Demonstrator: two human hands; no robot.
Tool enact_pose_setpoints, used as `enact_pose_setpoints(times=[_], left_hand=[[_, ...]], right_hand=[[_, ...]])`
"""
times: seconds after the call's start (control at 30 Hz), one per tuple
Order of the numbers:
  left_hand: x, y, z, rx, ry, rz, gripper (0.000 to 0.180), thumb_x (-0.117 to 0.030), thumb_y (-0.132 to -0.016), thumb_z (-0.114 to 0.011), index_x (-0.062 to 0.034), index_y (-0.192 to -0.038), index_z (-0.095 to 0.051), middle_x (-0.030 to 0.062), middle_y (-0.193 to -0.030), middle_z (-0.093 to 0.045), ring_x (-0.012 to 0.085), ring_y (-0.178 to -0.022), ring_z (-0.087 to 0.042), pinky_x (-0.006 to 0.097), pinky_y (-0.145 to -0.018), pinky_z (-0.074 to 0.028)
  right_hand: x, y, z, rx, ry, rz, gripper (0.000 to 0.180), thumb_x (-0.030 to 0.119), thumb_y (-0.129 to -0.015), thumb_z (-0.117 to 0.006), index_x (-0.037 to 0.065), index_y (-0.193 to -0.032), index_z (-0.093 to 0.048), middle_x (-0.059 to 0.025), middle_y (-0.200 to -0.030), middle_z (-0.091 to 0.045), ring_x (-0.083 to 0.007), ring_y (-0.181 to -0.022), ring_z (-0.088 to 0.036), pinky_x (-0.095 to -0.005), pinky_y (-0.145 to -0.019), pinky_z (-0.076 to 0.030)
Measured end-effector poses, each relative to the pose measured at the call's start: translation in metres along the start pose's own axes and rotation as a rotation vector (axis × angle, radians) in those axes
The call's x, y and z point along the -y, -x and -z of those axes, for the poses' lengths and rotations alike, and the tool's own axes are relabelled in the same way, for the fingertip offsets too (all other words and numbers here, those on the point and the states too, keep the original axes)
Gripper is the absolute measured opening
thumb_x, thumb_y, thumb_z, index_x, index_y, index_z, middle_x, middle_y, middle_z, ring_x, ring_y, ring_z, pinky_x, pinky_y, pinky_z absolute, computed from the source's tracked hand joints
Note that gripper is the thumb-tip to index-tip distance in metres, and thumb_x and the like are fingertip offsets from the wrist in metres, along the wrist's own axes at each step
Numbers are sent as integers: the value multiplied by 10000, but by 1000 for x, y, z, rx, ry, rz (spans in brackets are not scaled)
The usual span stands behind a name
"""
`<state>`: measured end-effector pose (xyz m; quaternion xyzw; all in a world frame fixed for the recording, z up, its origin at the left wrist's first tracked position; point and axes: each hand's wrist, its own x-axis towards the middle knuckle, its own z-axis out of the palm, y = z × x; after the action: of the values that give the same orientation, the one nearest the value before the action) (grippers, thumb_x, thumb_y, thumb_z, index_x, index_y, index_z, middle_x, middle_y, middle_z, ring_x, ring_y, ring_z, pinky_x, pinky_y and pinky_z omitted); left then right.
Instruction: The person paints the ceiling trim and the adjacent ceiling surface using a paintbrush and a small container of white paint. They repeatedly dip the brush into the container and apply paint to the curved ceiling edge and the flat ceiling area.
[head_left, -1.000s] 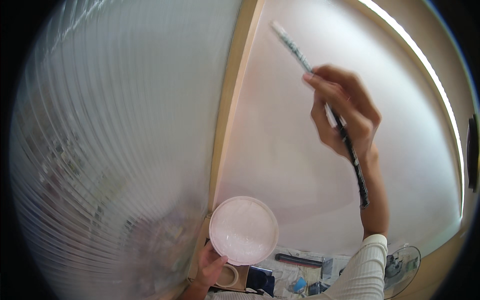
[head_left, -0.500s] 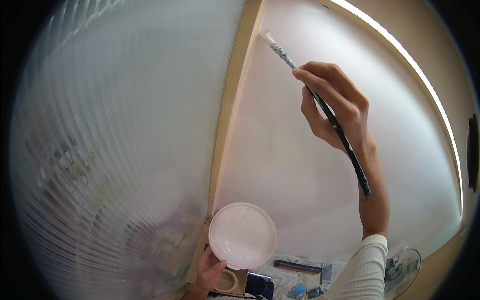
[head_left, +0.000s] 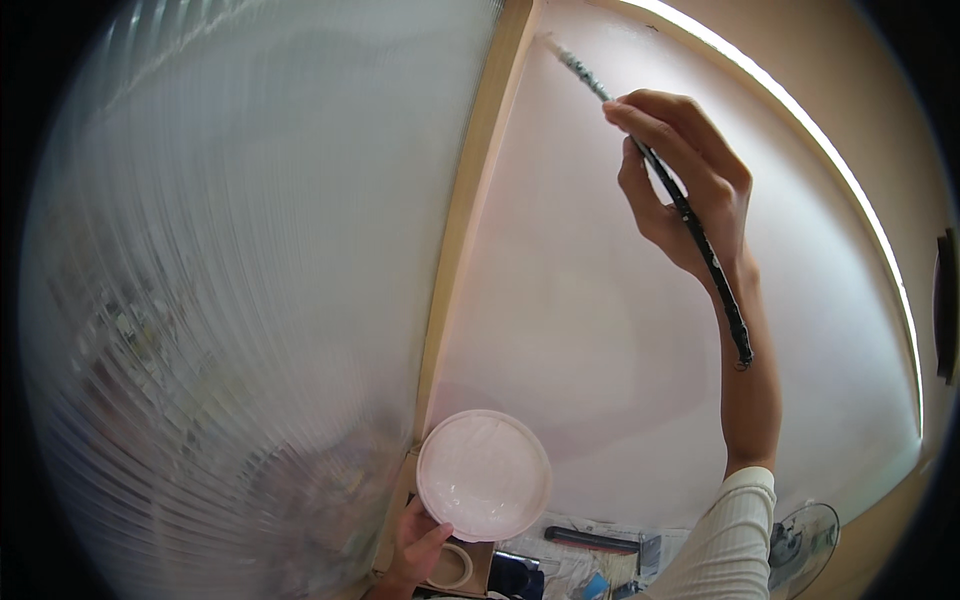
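Observation:
My right hand (head_left: 690, 180) is closed round a long, dark-handled paintbrush (head_left: 700, 235). Pale paint coats the ferrule, and the bristle tip meets the upper left of the whitish wall panel (head_left: 570, 330), close to the wooden strip (head_left: 470, 180). Low in the view, my left hand (head_left: 420, 540) grips the edge of a round, shallow, white plastic lid (head_left: 484, 475). Wet, pale paint glistens on the lid's inner face. My left thumb lies over its rim; the other fingers are mostly hidden behind it.
Ribbed translucent sheeting (head_left: 250, 250) fills the left side. A bright light strip (head_left: 850, 180) curves along the panel's right edge. Below are a cardboard box (head_left: 480, 565) with a tape roll (head_left: 452, 567), a dark-handled tool (head_left: 590, 540) on paint-marked covering, and a fan (head_left: 805, 545).
My right hand and the paintbrush have moved up and slightly right along the wooden strip. The lid in my left hand has barely shifted.

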<state>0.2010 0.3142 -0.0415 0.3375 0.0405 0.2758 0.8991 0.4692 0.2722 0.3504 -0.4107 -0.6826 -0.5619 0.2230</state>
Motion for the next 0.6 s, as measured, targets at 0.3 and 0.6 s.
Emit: enact_pose_setpoints(times=[0.3, 0.6], left_hand=[[-10, -2, -10, 2, 6, -18, 528, 18, -852, -636, 50, -1354, -475, 130, -1262, -607, 210, -1195, -573, 366, -1052, -418], [-14, 1, -12, -3, -8, -12, 531, 17, -849, -632, 48, -1356, -476, 128, -1261, -611, 208, -1193, -579, 365, -1052, -420]], right_hand=[[-11, -12, -2, 13, 13, -13, 347, -131, -749, -677, 26, -1057, -705, -85, -966, -678, -180, -717, -673, -286, -609, -561], [-21, -16, -3, 29, -2, -18, 359, -136, -753, -669, 21, -1076, -699, -90, -971, -674, -171, -714, -670, -286, -606, -566]])
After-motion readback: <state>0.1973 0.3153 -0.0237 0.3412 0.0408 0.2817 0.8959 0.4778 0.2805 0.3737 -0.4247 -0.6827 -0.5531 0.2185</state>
